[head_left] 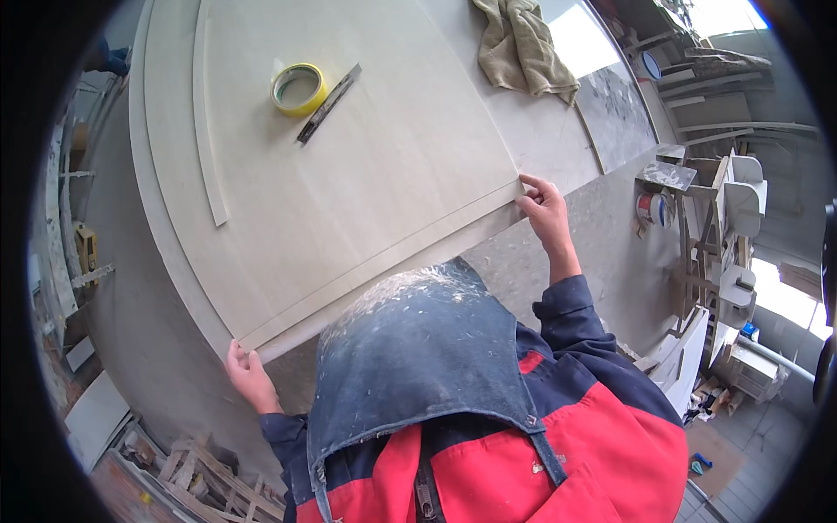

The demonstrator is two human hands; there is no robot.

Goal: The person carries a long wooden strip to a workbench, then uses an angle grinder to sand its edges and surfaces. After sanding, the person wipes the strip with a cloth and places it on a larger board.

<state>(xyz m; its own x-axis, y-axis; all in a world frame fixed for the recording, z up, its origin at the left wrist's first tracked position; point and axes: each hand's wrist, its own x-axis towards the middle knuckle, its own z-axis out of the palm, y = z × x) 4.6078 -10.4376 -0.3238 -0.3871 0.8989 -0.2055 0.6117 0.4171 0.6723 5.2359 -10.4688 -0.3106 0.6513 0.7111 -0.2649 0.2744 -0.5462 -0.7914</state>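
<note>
A large pale board (349, 183) lies flat on the worktable in front of me. Along its near edge runs a long, thin, pale strip (388, 261). My left hand (251, 376) pinches the strip's left end at the board's near left corner. At the opposite end, my right hand (546, 213) grips the strip between thumb and fingers at the right corner. A second narrow strip (207, 131) lies lengthwise near the board's left side. Farther back on the board sit a roll of yellow tape (321, 98) and a utility knife (330, 105) beside it.
A crumpled brown cloth (523, 48) lies beyond the board's right side, near a glossy dark panel (615, 118). On the right stand a white bucket (649, 209) and wooden racks (711, 235). Scrap wood (205, 475) is piled at the lower left.
</note>
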